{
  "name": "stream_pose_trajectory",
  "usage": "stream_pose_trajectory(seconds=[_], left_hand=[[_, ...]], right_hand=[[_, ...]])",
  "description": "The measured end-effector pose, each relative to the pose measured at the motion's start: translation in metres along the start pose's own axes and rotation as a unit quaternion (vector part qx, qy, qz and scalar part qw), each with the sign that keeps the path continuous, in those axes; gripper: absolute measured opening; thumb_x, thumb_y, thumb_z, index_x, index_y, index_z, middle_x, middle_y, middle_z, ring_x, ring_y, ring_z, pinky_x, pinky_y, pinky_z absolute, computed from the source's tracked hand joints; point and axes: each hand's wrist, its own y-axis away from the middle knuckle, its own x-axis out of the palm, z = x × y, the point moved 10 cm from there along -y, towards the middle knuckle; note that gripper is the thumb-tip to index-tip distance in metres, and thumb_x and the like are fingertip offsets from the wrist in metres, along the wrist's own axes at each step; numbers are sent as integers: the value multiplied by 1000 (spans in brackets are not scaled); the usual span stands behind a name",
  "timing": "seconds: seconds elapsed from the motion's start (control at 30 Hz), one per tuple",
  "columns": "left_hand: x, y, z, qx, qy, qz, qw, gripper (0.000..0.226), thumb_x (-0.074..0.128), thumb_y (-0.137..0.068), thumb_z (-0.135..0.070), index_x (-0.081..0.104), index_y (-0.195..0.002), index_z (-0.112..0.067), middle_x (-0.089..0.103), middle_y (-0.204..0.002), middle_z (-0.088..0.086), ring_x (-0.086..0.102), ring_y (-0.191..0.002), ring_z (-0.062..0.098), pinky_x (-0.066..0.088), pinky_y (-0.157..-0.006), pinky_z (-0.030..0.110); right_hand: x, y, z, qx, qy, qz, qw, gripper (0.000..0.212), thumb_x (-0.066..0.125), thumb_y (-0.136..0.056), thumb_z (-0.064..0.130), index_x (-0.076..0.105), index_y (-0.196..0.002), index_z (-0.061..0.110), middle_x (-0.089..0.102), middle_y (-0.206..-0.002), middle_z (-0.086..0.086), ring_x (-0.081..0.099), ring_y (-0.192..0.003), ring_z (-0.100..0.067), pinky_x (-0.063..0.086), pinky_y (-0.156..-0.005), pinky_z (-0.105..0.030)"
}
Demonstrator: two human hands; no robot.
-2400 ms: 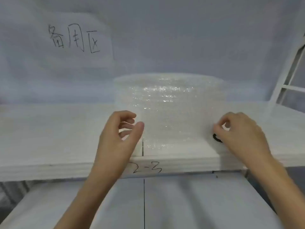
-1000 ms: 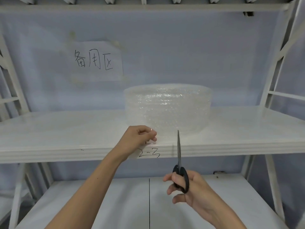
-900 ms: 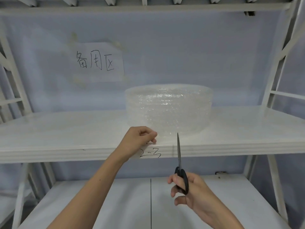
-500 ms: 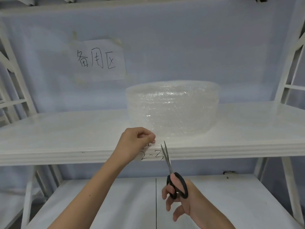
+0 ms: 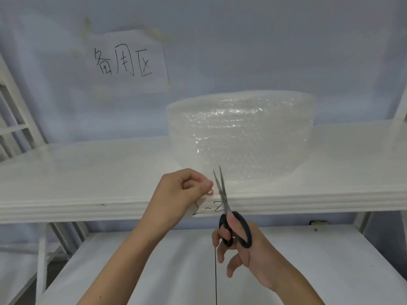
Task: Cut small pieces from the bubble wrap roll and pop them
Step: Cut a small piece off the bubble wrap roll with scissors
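Observation:
A clear bubble wrap roll [image 5: 240, 137] stands on end on the white upper shelf [image 5: 88, 177]. My left hand [image 5: 182, 192] pinches the loose edge of the wrap at the roll's lower left, near the shelf's front edge. Black-handled scissors [image 5: 229, 214] are in my right hand [image 5: 244, 249], blades slightly apart and pointing up at the wrap just right of my left fingertips. The pinched film is hard to see against the white shelf.
The shelf's front edge carries a handwritten mark [image 5: 207, 209]. A paper sign [image 5: 130, 62] hangs on the pale blue wall behind. A lower white shelf [image 5: 308, 271] lies under my arms. White rack uprights [image 5: 13, 111] stand at both sides.
My right hand picked up the scissors and raised them toward the roll. The blades have opened and moved up beside my left fingers, which keep their pinch on the wrap edge.

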Motion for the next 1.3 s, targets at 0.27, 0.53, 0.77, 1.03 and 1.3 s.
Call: stream_pose_trajectory(seconds=[0.27,0.53,0.77,1.03,1.3], left_hand=[[1,9,-5,16,27,-6,999,7,71,-86,-16,73,-79,-17,78,-74,3,69,-71,4,48,-65,11],[3,17,-8,15,47,-6,999,9,70,-87,-14,73,-78,-16,76,-78,14,61,-70,19,47,-68,32],[2,21,-5,2,60,-25,998,6,71,-86,-13,73,-81,-11,75,-80,19,61,-65,13,47,-68,31],[4,21,0,-11,87,-24,996,7,71,-86,-15,71,-82,-10,75,-73,12,64,-66,9,49,-65,20],[6,20,5,-23,123,-25,992,8,70,-86,-13,70,-85,-6,75,-73,7,67,-69,11,51,-63,17]], right_hand=[[9,10,-3,3,11,31,999,59,70,-56,77,56,-58,20,61,-80,-9,58,-64,-24,53,-50,-32],[13,7,9,-3,10,27,1000,48,57,-72,65,52,-61,18,61,-78,-8,58,-65,-25,51,-51,-33],[14,13,10,4,8,48,999,50,57,-71,66,51,-63,17,60,-80,-7,58,-65,-24,51,-51,-32],[14,13,18,-8,25,40,999,47,58,-71,64,50,-60,19,59,-75,-5,57,-64,-24,50,-52,-32],[11,12,33,-45,60,-15,997,41,55,-84,40,56,-47,23,54,-65,-3,54,-57,-19,47,-50,-31]])
